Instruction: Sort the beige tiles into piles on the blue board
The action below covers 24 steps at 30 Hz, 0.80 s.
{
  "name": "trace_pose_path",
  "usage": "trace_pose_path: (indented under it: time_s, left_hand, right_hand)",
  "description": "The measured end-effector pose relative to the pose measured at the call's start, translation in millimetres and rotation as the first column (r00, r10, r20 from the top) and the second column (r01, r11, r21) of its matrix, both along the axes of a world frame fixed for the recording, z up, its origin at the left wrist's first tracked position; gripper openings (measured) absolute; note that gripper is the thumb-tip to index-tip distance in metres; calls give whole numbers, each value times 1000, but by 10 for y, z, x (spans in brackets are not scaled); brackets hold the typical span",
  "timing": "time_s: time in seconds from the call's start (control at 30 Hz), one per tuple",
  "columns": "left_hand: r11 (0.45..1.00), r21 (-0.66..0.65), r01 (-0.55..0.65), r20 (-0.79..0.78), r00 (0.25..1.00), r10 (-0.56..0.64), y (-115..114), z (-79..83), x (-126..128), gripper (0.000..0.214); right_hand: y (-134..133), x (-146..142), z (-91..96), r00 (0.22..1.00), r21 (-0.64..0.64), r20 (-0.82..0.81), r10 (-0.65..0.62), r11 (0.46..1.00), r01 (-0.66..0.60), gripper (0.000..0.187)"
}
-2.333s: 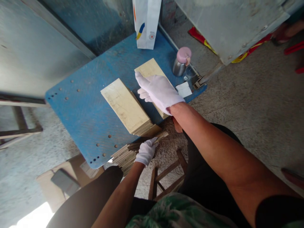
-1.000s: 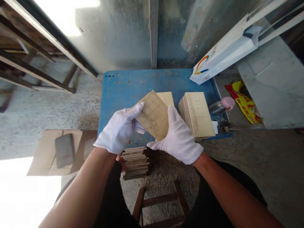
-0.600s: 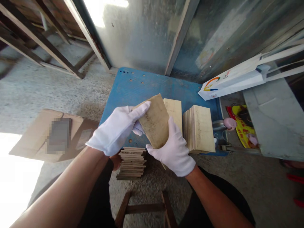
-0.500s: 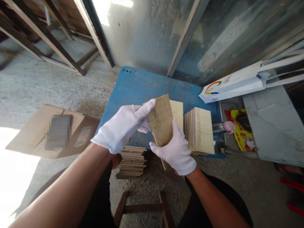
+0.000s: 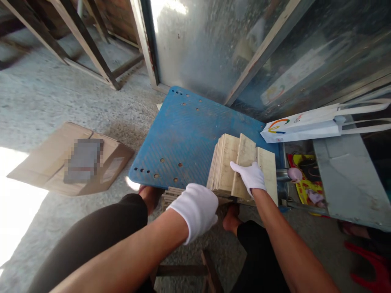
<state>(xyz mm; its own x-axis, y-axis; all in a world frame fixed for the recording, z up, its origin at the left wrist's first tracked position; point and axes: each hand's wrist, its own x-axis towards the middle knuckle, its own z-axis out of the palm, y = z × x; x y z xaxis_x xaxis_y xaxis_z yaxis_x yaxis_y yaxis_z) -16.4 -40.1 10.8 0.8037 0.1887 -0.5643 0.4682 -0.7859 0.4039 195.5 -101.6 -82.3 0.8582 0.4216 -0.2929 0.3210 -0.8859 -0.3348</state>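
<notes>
Both my hands wear white gloves. My right hand (image 5: 251, 177) presses a pale wooden board (image 5: 246, 154) down where it lies tilted between two board stacks on the blue table (image 5: 183, 134): a left stack (image 5: 222, 169) and a right stack (image 5: 269, 169). My left hand (image 5: 196, 209) hangs low at the table's near edge, right beside a pile of boards (image 5: 171, 193) on the ground. Its back faces me and its fingers are hidden.
A white paper bag (image 5: 302, 126) lies at the table's far right, with a pink-lidded flask (image 5: 295, 174) beside the stacks. Flattened cardboard (image 5: 55, 167) lies on the concrete at left. A wooden stool (image 5: 209, 266) stands below me. Metal sheets rise behind the table.
The board held up in both hands has gone down onto the stacks under my right hand. My left hand let go of it and dropped toward the pile below the table edge.
</notes>
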Motion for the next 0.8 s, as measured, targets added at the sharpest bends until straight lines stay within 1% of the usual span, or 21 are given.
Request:
trace_pose_path:
  time_s: [0.07, 0.17, 0.23, 0.3, 0.37, 0.47, 0.67, 0.73, 0.8]
  left_hand:
    - [998, -28, 60, 4, 998, -60, -71, 73, 13, 26]
    - [994, -66, 92, 39, 995, -90, -79, 155, 13, 26]
    - [995, -55, 83, 14, 997, -82, -62, 165, 2, 25]
    - [999, -18, 51, -6, 999, -51, -52, 149, -11, 23]
    - [1000, -10, 27, -2, 1000, -27, -50, 131, -16, 23]
    - [998, -46, 39, -13, 999, -39, -31, 150, -1, 24]
    - [986, -162, 43, -107, 992, -60, 89, 290, 63, 27]
    - [984, -171, 58, -122, 989, -79, 93, 285, 85, 29]
    - [985, -154, 75, -121, 988, -94, 70, 246, 103, 32]
  right_hand:
    - [52, -26, -69, 1000, -15, -2, -24, 1000, 24, 93]
    - [153, -110, -117, 1000, -45, 4, -22, 999, 22, 97]
    - [224, -166, -120, 1000, -87, 19, -9, 996, 11, 100]
    - [289, -204, -118, 999, -129, 34, -8, 992, 12, 103]
    - [343, -221, -125, 999, -156, 50, -19, 987, 26, 104]
    - [395, -224, -152, 997, -183, 64, -36, 982, 47, 105]
    - [420, -263, -205, 996, -183, 85, -32, 982, 48, 107]
    - [426, -296, -209, 995, -175, 92, -29, 983, 44, 107]
    - [431, -325, -193, 994, -179, 105, -17, 983, 36, 106]
